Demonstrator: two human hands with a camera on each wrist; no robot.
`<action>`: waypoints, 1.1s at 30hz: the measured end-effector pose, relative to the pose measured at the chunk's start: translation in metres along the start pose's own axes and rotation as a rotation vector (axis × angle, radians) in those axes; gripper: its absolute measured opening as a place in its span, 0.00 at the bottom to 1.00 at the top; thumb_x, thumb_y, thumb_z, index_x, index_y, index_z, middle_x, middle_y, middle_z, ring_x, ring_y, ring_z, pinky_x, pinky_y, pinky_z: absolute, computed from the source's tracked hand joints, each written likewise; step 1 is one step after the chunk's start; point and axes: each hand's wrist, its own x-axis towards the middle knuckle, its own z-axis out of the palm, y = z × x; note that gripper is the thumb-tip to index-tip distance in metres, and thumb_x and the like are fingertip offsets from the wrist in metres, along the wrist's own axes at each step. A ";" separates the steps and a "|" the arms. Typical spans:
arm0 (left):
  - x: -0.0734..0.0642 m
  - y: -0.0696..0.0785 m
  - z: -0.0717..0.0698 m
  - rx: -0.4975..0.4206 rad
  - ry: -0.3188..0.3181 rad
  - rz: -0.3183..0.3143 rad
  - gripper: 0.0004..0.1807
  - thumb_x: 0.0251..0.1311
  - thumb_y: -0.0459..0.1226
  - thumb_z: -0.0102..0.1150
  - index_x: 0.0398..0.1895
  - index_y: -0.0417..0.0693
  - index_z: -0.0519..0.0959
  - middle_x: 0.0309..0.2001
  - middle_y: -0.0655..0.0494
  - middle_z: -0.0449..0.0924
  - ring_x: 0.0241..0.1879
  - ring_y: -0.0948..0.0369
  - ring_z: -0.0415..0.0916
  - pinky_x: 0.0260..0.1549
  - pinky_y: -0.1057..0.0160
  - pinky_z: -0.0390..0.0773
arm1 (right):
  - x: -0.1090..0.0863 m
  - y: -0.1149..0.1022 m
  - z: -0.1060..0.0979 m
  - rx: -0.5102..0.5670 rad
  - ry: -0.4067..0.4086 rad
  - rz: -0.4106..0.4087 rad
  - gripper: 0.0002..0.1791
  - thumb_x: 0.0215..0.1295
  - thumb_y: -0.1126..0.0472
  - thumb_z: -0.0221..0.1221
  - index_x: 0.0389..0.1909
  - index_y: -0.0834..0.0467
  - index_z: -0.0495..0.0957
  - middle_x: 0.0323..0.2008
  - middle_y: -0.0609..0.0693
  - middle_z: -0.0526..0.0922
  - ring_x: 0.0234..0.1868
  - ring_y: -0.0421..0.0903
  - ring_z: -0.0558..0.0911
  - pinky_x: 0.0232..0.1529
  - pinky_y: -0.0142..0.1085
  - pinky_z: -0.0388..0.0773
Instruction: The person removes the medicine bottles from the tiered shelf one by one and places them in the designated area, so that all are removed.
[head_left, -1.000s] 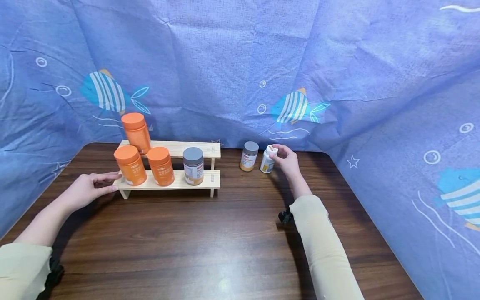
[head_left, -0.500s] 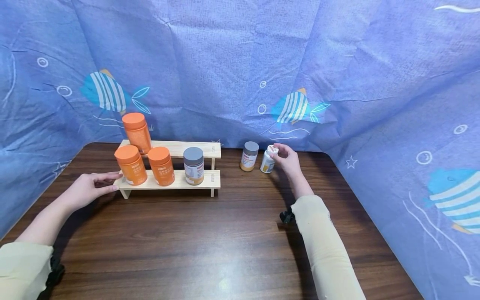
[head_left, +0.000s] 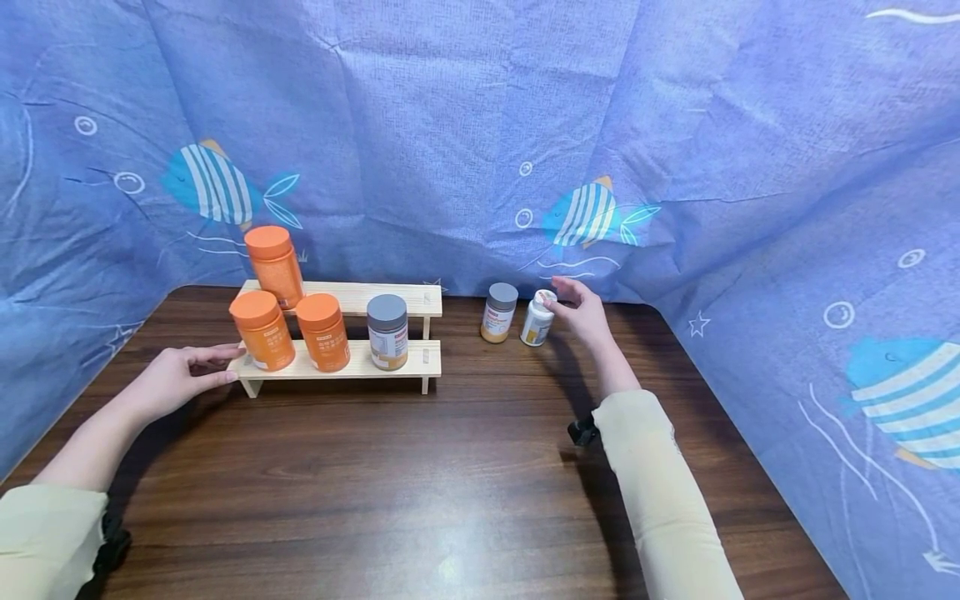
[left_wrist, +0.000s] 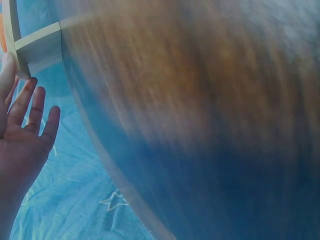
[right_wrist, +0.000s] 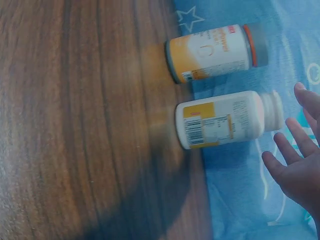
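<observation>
Right hand (head_left: 588,321): nothing held; we see fingers parted wide, just beside the cap of the white bottle (right_wrist: 220,120).
Left hand (head_left: 172,383): fingers extended, not curled, touching the left end of the wooden rack (head_left: 352,374).
White bottle: upright on the table (head_left: 337,483), near its back edge; grey-capped bottle (right_wrist: 212,54) stands just left of it.
Lower shelf (head_left: 423,358): we count two orange jars (head_left: 322,335), then one grey-lidded jar (head_left: 387,335).
Upper shelf (head_left: 375,296): third orange jar (head_left: 276,271), left end.

The left wrist view cuts off the shelf (left_wrist: 42,47) and left hand (left_wrist: 22,150); the table (left_wrist: 200,75) blurs there. The right wrist view crops the right hand (right_wrist: 302,177). Print on the orange jars (head_left: 324,335) is illegibly small.
</observation>
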 end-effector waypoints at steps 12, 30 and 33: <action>0.000 0.000 0.000 0.011 -0.001 -0.005 0.26 0.58 0.44 0.64 0.56 0.39 0.77 0.52 0.34 0.78 0.37 0.86 0.64 0.32 0.73 0.72 | -0.011 -0.035 -0.002 -0.030 -0.025 0.015 0.28 0.60 0.62 0.63 0.62 0.62 0.70 0.60 0.61 0.73 0.62 0.57 0.70 0.60 0.50 0.66; 0.000 0.000 0.002 0.014 -0.002 0.000 0.25 0.58 0.42 0.64 0.55 0.37 0.77 0.50 0.34 0.78 0.33 0.85 0.66 0.30 0.73 0.73 | -0.021 -0.073 0.014 0.139 -0.056 -0.014 0.28 0.59 0.60 0.65 0.61 0.57 0.71 0.62 0.56 0.73 0.63 0.52 0.70 0.63 0.46 0.65; 0.000 0.000 0.002 0.010 0.003 0.004 0.25 0.58 0.42 0.64 0.55 0.37 0.77 0.50 0.35 0.79 0.33 0.85 0.66 0.30 0.74 0.72 | -0.023 -0.081 0.016 0.153 -0.062 -0.023 0.28 0.59 0.60 0.64 0.61 0.56 0.71 0.62 0.56 0.73 0.63 0.53 0.70 0.62 0.47 0.65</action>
